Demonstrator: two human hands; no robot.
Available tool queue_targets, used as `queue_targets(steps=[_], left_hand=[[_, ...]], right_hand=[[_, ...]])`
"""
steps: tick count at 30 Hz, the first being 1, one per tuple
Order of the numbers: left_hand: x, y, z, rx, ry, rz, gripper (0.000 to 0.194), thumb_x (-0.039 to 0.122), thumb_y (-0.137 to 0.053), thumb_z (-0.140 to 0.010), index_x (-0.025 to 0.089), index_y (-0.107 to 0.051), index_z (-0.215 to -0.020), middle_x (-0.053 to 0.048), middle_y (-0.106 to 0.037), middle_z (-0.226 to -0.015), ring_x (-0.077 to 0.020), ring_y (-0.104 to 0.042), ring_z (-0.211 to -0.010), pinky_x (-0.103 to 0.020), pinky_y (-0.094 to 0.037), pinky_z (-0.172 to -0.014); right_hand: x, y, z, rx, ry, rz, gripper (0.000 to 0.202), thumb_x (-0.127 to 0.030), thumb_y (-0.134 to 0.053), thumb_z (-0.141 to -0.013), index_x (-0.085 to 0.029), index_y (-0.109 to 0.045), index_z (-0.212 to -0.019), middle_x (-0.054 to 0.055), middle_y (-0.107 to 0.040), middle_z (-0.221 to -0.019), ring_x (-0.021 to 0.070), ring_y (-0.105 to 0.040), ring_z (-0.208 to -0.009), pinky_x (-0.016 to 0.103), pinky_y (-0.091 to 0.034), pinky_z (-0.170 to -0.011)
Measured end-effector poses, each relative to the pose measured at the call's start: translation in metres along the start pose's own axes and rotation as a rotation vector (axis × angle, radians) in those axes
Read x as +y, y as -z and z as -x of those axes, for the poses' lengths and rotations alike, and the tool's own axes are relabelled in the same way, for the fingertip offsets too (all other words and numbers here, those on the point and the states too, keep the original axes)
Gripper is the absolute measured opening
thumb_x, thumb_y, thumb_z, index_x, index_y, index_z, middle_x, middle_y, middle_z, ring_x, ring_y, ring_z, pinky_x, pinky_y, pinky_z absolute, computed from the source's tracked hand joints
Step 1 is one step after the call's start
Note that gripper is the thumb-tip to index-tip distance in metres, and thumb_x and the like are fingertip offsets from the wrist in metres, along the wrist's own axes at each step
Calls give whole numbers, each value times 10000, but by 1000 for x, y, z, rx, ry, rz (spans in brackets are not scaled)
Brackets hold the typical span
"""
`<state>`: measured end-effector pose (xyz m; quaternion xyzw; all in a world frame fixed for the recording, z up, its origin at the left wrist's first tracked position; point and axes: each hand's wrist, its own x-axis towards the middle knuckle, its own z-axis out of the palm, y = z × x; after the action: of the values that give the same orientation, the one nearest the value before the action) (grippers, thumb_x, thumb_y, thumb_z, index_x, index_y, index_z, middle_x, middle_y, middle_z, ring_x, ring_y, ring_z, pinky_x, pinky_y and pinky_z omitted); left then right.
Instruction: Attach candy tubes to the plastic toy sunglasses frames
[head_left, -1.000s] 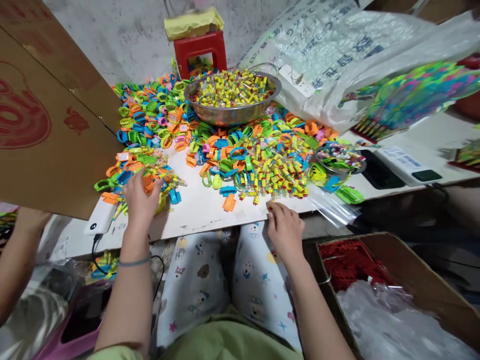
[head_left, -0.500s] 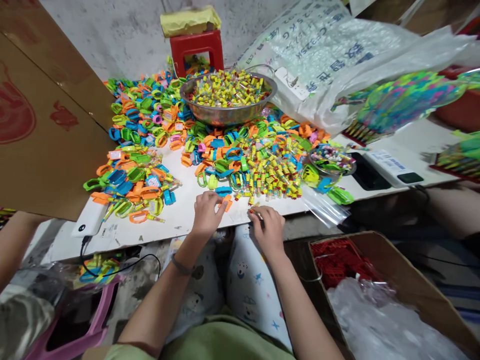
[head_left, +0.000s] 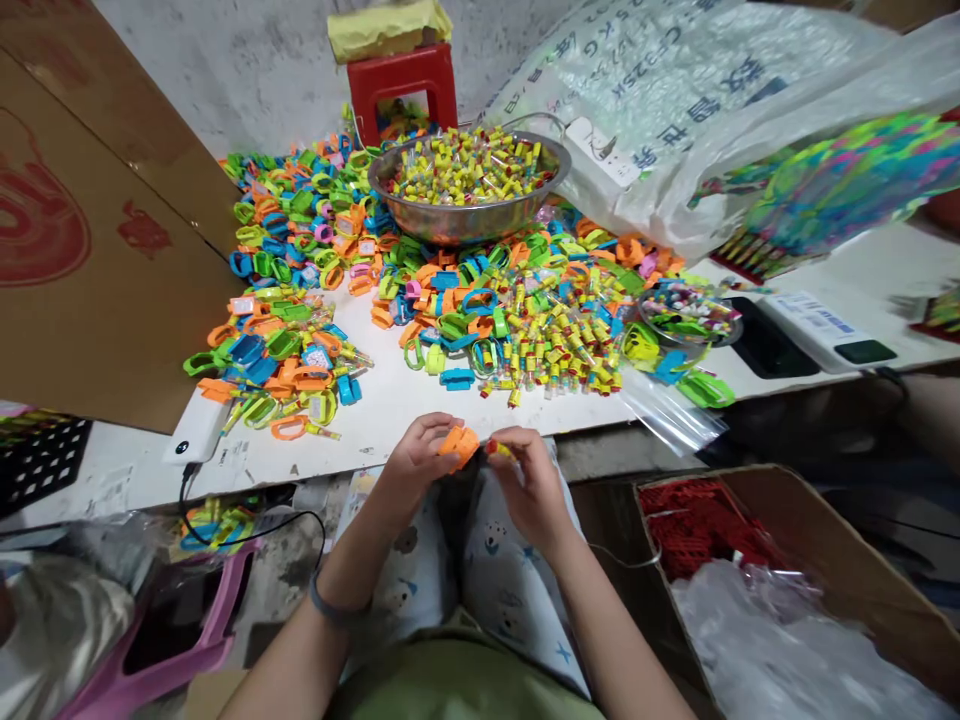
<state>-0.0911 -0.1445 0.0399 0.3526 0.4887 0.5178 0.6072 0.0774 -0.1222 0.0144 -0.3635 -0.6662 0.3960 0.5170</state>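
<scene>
My left hand (head_left: 426,458) is closed on an orange plastic toy watch (head_left: 459,444), held just over the table's front edge. Close beside it, my right hand (head_left: 529,475) pinches a small yellow tube with a red end (head_left: 498,450). The two pieces are near each other, but I cannot tell whether they touch. Behind my hands lies a pile of small yellow-and-clear tubes (head_left: 559,345). Left of that pile are loose blue, green and orange toy watches (head_left: 454,325). Another heap, watches with tubes by them (head_left: 281,355), lies to the left.
A metal bowl (head_left: 465,222) full of yellow tubes stands at the back before a red stool (head_left: 405,75). A cardboard box (head_left: 105,220) borders the left. At right are a small dish (head_left: 694,345), a black phone (head_left: 772,340), and another person's forearm (head_left: 930,405).
My left hand has lifted the orange toy watch off the table and drawn it back. My right hand has come in towards it with the yellow tube. The view has shifted slightly.
</scene>
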Motion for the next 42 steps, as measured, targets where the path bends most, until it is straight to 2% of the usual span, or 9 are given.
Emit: queue_targets(steps=[2, 5, 10, 14, 18, 25, 29, 33, 42], left_hand=[[-1, -2, 4, 0, -35, -45, 497, 415, -771, -730, 196, -596, -1141, -101, -658, -1195, -202, -657, -1000, -311, -535, -859], [-3, -5, 6, 16, -63, -91, 504, 475, -714, -789, 197, -575, -1186, -109, -657, -1227, -202, -659, -1014, -308, -531, -871], [3, -5, 11, -12, -171, -223, 653, 448, -796, -720, 188, -505, -1242, -147, -663, -1246, -215, -673, -1031, -311, -528, -895], [11, -2, 18, 26, -219, -355, 655, 384, -825, -699, 186, -529, -1249, -130, -714, -1171, -208, -699, -982, -303, -547, -882], [18, 0, 23, 53, -234, -497, 650, 396, -812, -712, 191, -563, -1276, -108, -742, -1124, -220, -719, -963, -318, -570, -878], [21, 1, 28, 51, -265, -609, 635, 415, -798, -733, 237, -602, -1310, -58, -747, -1135, -234, -723, -1014, -322, -574, -934], [20, 3, 28, 53, -272, -648, 622, 413, -789, -748, 257, -604, -1321, -45, -739, -1156, -233, -725, -1008, -324, -572, -944], [22, 6, 27, 28, -264, -673, 641, 412, -793, -742, 260, -596, -1333, -42, -736, -1163, -239, -722, -1017, -336, -573, -949], [28, 9, 28, -38, -302, -699, 680, 389, -785, -755, 242, -553, -1377, -53, -728, -1181, -235, -716, -1024, -338, -569, -952]], right_hand=[[-11, -8, 1, -68, 67, 11, 74, -250, -510, -973, -244, -542, -1039, 35, -624, -929, 163, -620, -846, 301, -521, -729], [-20, -15, 0, -78, 103, -5, 98, -211, -493, -973, -249, -536, -1052, 43, -625, -951, 170, -619, -869, 306, -526, -728], [-21, -9, -2, -22, 108, 27, 103, -189, -460, -984, -243, -524, -1045, 51, -612, -949, 174, -615, -892, 319, -522, -755], [-25, -5, -2, -51, 140, 19, 129, -153, -475, -969, -246, -519, -1047, 42, -607, -943, 162, -608, -871, 297, -514, -730], [-31, -6, -2, -25, 166, 63, 138, -131, -517, -939, -242, -526, -1020, 35, -606, -913, 164, -603, -834, 298, -507, -708], [-33, -5, -2, -20, 182, 125, 153, -98, -537, -911, -240, -524, -966, 41, -611, -921, 178, -609, -855, 324, -510, -718], [-34, 0, -3, -92, 207, 132, 177, -79, -513, -911, -241, -516, -981, 53, -616, -965, 184, -611, -900, 345, -514, -770], [-33, 3, -3, -164, 180, 139, 194, -85, -493, -926, -248, -525, -1027, 53, -645, -998, 182, -623, -928, 343, -515, -792], [-30, 2, 0, -165, 73, 130, 153, -118, -496, -939, -233, -549, -1024, 50, -661, -970, 172, -638, -871, 312, -524, -751]])
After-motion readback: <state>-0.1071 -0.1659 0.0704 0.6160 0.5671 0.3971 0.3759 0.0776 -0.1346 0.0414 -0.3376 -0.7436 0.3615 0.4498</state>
